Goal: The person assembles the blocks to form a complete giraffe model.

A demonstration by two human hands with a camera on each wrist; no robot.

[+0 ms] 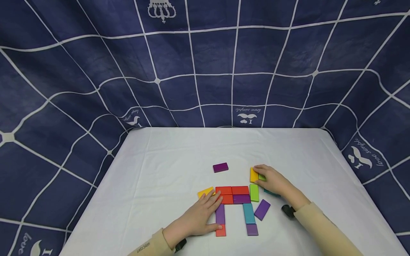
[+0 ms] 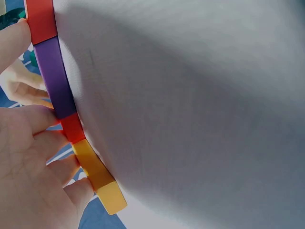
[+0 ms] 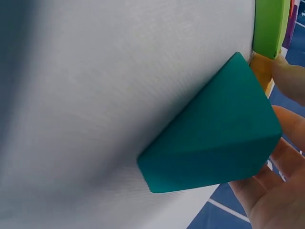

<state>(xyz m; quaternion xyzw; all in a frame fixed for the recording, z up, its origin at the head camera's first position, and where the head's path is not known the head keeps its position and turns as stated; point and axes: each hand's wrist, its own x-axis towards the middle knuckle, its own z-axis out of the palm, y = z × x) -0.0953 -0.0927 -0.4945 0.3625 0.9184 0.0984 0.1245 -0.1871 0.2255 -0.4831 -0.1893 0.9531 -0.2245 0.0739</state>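
Fingers of the right hand [image 1: 274, 181] pinch the yellow block [image 1: 253, 175] just beyond the green block [image 1: 254, 193], so align it gently and let the left hand [image 1: 199, 216], fingers spread, steady the red blocks [image 1: 227, 199].

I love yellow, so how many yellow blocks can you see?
2. One yellow block is by the left hand; the second yellow block is between the right hand's thumb and finger. More could be hidden under the hands.

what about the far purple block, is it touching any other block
No, the far purple block lies alone, with bare white cloth on all sides of it.
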